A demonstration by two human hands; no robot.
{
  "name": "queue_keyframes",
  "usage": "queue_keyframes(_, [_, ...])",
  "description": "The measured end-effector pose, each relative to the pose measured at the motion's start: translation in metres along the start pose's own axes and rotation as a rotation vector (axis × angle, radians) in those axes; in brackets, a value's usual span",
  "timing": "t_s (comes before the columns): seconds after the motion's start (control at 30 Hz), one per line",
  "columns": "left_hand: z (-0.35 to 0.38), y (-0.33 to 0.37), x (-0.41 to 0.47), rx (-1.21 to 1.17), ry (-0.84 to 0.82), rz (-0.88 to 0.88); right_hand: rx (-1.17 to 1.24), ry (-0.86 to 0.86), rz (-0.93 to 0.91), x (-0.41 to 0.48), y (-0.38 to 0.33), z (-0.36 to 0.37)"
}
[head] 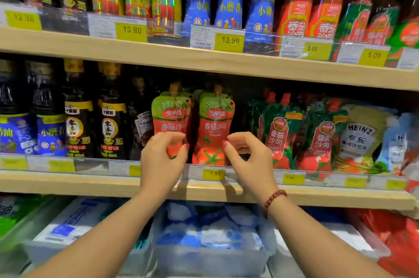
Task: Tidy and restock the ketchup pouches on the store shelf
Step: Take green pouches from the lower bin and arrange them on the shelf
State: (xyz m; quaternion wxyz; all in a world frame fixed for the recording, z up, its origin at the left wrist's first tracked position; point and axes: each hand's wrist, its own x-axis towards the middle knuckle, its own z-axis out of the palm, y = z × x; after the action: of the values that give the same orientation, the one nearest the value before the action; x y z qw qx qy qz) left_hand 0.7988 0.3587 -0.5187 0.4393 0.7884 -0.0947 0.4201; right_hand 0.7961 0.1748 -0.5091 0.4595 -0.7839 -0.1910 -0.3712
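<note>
Two red and green ketchup pouches stand upright side by side on the middle shelf. My left hand pinches the lower part of the left pouch with curled fingers and thumb. At the lower right edge of the right pouch, the fingertips of my right hand touch it, fingers curled; whether they grip it I cannot tell. More pouches of the same kind stand behind these two, mostly hidden.
Dark green ketchup pouches and Heinz pouches fill the shelf to the right. Dark sauce bottles stand to the left. The upper shelf carries bottles, and bins of blue packets sit below. Price tags line the shelf edge.
</note>
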Motion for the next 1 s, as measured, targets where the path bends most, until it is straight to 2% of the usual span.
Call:
queue_keyframes(0.1, [-0.018,-0.021,0.003,0.064,0.085,-0.113,0.063,-0.183,0.060,0.000,-0.014,0.037])
queue_keyframes(0.2, [-0.024,-0.034,0.000,0.094,0.011,-0.176,0.057,-0.327,0.162,0.003,-0.020,0.065])
queue_keyframes(0.33, [-0.024,-0.044,-0.006,0.109,-0.088,-0.214,0.031,-0.346,0.264,0.006,-0.021,0.081])
queue_keyframes(0.47, [-0.024,-0.048,-0.008,0.149,-0.124,-0.130,0.004,-0.417,0.315,0.009,-0.021,0.088])
queue_keyframes(0.67, [-0.023,-0.048,0.004,0.209,-0.111,-0.127,0.065,-0.388,0.389,0.011,-0.023,0.093])
queue_keyframes(0.8, [-0.019,-0.052,0.011,0.268,-0.199,-0.161,0.018,-0.362,0.314,0.006,-0.018,0.090])
queue_keyframes(0.93, [-0.018,-0.049,0.013,0.276,-0.191,-0.162,0.070,-0.368,0.268,0.000,-0.013,0.083])
queue_keyframes(1.0, [-0.018,-0.047,0.012,0.259,-0.173,-0.158,0.023,-0.287,0.198,-0.001,-0.010,0.074])
